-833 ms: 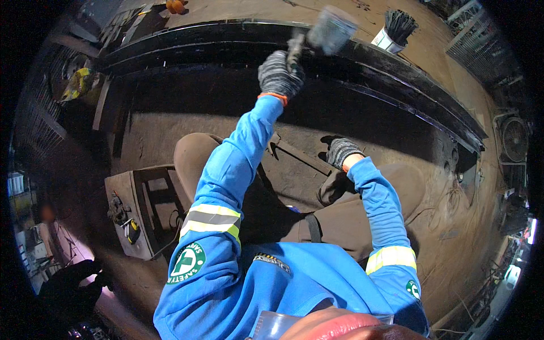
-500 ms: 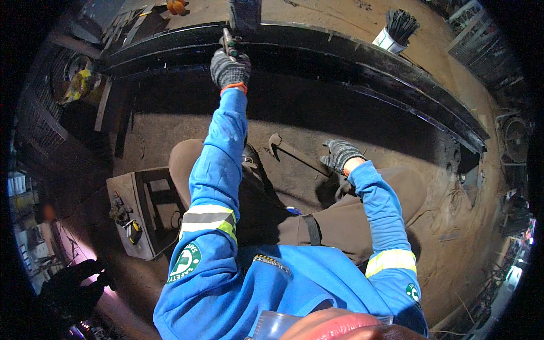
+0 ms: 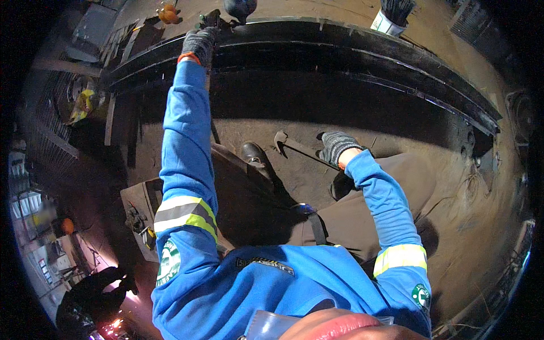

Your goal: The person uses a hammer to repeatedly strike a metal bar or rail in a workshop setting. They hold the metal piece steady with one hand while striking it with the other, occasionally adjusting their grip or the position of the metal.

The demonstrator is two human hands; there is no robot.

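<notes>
My left hand [image 3: 199, 45], in a grey knit glove with an orange cuff, reaches out to the far side over a long black steel beam [image 3: 306, 51]. Its fingers are wrapped round a dark clamp-like tool [image 3: 212, 20], whose exact kind is unclear. Just right of it, a dark rounded object [image 3: 241, 8] stands at the beam's far edge. My right hand [image 3: 340, 148], gloved alike, hangs low in front of my right knee, fingers loosely bent and apart. A hammer with a pointed head [image 3: 281, 140] lies on the ground beside it, the handle end partly hidden behind this hand.
A white bucket of dark rods [image 3: 389, 24] stands beyond the beam. At my left is a box-like stand [image 3: 136, 198] with small tools on it. A person in dark clothing [image 3: 93, 300] is at the lower left near bright sparks. An orange object [image 3: 168, 13] lies far left.
My left hand has moved left and farther away with the tool. The post-like dark thing beside it now looks rounded. My right hand's fingers have drawn in slightly, and the view has shifted.
</notes>
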